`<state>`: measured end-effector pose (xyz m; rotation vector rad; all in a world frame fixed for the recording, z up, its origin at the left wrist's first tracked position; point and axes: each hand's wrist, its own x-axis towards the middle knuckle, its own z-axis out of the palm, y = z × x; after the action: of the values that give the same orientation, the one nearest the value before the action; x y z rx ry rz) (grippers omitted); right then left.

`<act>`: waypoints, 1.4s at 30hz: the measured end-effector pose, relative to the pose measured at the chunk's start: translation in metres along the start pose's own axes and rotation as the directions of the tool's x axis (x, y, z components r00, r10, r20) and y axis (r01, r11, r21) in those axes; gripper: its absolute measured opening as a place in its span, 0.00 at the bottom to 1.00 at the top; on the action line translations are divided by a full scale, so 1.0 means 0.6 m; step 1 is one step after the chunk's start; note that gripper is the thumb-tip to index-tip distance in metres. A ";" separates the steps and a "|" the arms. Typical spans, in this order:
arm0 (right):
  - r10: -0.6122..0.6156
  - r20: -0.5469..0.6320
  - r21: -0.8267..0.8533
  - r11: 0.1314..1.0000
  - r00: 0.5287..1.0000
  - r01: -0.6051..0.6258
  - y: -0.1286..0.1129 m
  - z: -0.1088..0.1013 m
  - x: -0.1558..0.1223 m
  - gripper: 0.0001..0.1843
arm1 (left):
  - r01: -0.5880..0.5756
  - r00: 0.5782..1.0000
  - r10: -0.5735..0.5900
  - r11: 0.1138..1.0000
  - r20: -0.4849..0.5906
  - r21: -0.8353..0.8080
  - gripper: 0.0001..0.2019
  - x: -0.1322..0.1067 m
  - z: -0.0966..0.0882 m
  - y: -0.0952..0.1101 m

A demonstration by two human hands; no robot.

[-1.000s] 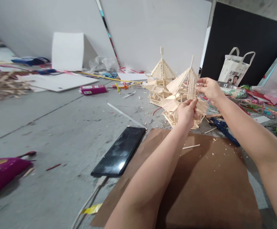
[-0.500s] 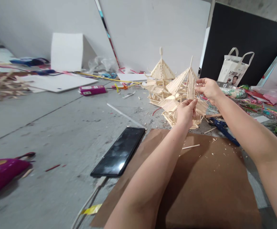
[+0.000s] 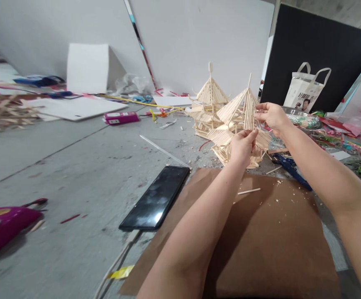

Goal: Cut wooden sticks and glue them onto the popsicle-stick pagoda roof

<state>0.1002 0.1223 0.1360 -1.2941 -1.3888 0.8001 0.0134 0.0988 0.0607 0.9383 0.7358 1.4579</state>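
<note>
A pagoda model of thin wooden sticks [image 3: 222, 139] stands on the floor beyond the brown sheet, its pointed roof rising between my hands. My left hand [image 3: 243, 145] is closed, thumb and fingers pinching the lower edge of a roof panel of side-by-side sticks [image 3: 249, 112]. At that panel's right edge, my right hand [image 3: 272, 116] has its fingers closed on the stick roof; the fingertips are partly hidden. A second stick pagoda [image 3: 210, 92] with a looped tip stands just behind, to the left.
A brown sheet [image 3: 280, 241] with wood crumbs lies in front. A black phone [image 3: 155, 199] on a cable overlaps its left side. Blue-handled pliers [image 3: 291, 170] lie right. Purple tools [image 3: 121, 118] and a stick pile [image 3: 6, 114] are left; a bag [image 3: 305, 91] stands behind.
Almost nothing differs. Both hands stay at the same spots on the stick roof, and the view has shifted very slightly.
</note>
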 end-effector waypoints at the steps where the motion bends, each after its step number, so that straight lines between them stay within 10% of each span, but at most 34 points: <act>1: 0.000 0.001 -0.001 1.000 1.000 0.000 0.000 0.000 0.000 0.09 | 0.000 1.000 -0.001 1.000 0.005 0.013 0.14 0.000 -0.001 0.000; 42: -0.021 0.027 -0.001 1.000 0.999 0.021 0.004 -0.003 0.002 0.07 | 0.082 0.997 -0.082 0.997 0.001 0.007 0.12 0.006 -0.004 0.002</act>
<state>0.1026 0.1238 0.1346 -1.2723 -1.4226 0.8049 0.0108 0.1026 0.0613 0.9046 0.7703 1.3834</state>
